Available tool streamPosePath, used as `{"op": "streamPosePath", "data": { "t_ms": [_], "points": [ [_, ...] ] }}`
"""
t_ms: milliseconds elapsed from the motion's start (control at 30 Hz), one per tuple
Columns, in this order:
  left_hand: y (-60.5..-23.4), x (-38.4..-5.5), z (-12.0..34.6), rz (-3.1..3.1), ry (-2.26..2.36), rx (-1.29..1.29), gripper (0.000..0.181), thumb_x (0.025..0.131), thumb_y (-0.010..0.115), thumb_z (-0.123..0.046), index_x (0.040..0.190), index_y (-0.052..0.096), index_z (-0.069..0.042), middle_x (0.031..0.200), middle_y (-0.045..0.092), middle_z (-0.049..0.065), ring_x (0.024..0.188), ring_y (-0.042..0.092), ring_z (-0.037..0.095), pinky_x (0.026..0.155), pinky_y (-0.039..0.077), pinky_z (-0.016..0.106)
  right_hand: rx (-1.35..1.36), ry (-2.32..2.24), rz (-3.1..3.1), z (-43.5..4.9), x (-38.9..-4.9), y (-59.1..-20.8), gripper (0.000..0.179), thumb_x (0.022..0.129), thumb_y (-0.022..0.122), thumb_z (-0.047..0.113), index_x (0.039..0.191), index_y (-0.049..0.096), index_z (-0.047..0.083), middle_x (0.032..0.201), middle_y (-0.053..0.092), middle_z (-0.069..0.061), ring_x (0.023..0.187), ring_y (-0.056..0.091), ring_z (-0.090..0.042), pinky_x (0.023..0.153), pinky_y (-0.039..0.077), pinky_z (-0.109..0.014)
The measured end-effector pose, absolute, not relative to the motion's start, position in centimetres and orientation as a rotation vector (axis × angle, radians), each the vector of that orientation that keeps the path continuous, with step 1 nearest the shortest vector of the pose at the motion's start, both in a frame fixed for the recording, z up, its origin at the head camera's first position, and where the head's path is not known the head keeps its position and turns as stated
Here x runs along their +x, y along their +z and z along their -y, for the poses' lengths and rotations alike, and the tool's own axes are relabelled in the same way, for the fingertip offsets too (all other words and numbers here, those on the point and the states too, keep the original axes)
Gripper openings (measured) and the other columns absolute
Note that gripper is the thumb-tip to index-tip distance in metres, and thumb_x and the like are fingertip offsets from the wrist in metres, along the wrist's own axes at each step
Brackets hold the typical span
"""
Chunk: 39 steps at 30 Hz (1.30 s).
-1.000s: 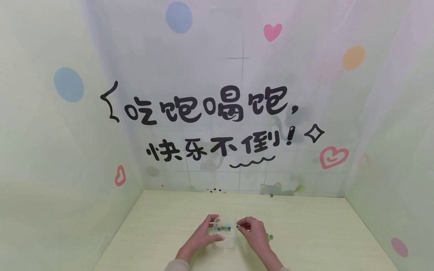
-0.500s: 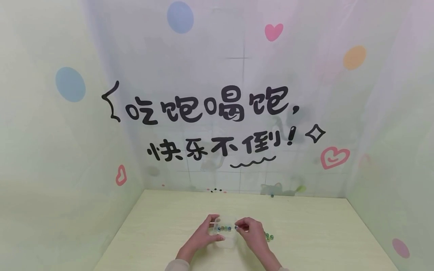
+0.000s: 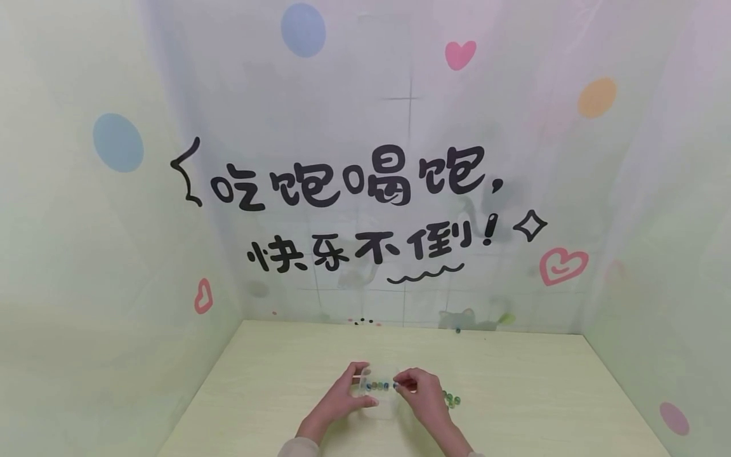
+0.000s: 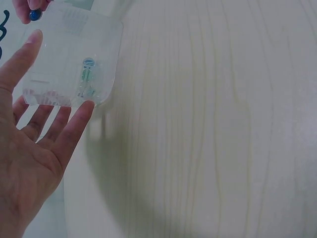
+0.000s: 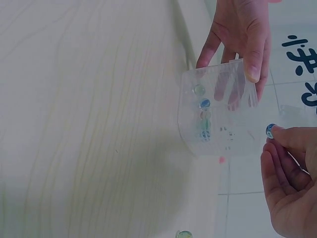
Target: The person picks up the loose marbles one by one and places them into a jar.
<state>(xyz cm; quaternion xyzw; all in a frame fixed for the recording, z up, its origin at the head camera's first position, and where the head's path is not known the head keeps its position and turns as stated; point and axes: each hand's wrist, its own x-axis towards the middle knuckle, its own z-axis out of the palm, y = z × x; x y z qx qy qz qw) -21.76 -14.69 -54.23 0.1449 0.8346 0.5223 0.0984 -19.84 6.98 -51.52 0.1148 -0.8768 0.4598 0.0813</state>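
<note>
My left hand (image 3: pixel 341 398) holds a clear plastic box (image 3: pixel 379 409) by its left side, thumb on one side and fingers on the other. A row of glass marbles (image 5: pixel 204 118) lies inside the box, low down near its bottom in the right wrist view. My right hand (image 3: pixel 424 392) pinches a blue marble (image 5: pixel 270 131) between thumb and fingertips, just off the box's right edge. In the left wrist view this marble (image 4: pixel 35 15) appears beyond my left thumb, near the box's opening.
Several loose green marbles (image 3: pixel 451 400) lie on the pale wood table (image 3: pixel 514 393), right of my right hand. A single marble (image 3: pixel 458 330) sits at the table's back edge against the printed curtain (image 3: pixel 365 127).
My right hand has shifted slightly left, bringing the blue marble closer to the box. More of the loose green marbles show beside it. The left hand and box have stayed put.
</note>
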Motion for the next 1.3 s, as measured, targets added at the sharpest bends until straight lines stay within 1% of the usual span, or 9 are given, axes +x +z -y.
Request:
{"op": "streamPosePath", "data": {
  "t_ms": [267, 567, 900, 1300],
  "points": [
    [-54.2, -21.7, 14.7, -2.481, 1.536, 0.429, 0.078, 0.084, 0.081, -0.025, 0.145, 0.038, -0.005, 0.148, 0.047, 0.023, 0.134, 0.046, 0.047, 0.107, 0.042, 0.064, 0.356, 1.401, 2.613, -7.0, -19.7, -51.5, 0.015, 0.082, 0.075, -0.001, 0.093, 0.074, 0.008, 0.089, 0.074, -0.003, 0.077, 0.064, -0.006, 0.068, 0.055, -0.017],
    [-54.1, -21.6, 14.6, -2.481, 1.538, 0.415, 0.078, 0.083, 0.082, -0.023, 0.145, 0.039, -0.005, 0.147, 0.046, 0.023, 0.133, 0.047, 0.046, 0.108, 0.042, 0.063, 0.351, 1.382, 2.602, -7.5, -19.7, -51.5, 0.015, 0.081, 0.076, -0.001, 0.093, 0.074, 0.007, 0.089, 0.074, -0.004, 0.077, 0.065, -0.007, 0.068, 0.056, -0.017],
    [-54.0, -21.6, 14.7, -2.462, 1.558, 0.412, 0.076, 0.084, 0.081, -0.022, 0.145, 0.039, -0.005, 0.147, 0.046, 0.022, 0.133, 0.047, 0.045, 0.108, 0.042, 0.063, 0.272, 1.366, 2.629, -8.2, -19.9, -51.7, 0.014, 0.082, 0.076, -0.001, 0.092, 0.074, 0.007, 0.087, 0.074, -0.003, 0.076, 0.064, -0.009, 0.067, 0.056, -0.018],
    [-53.8, -21.7, 14.6, -2.469, 1.541, 0.410, 0.078, 0.084, 0.081, -0.023, 0.146, 0.038, -0.004, 0.149, 0.043, 0.025, 0.134, 0.046, 0.048, 0.108, 0.041, 0.064, 0.277, 1.355, 2.604, -9.6, -19.3, -52.0, 0.012, 0.082, 0.075, -0.002, 0.091, 0.074, 0.006, 0.087, 0.074, -0.004, 0.076, 0.065, -0.009, 0.066, 0.056, -0.017]
  ]
}}
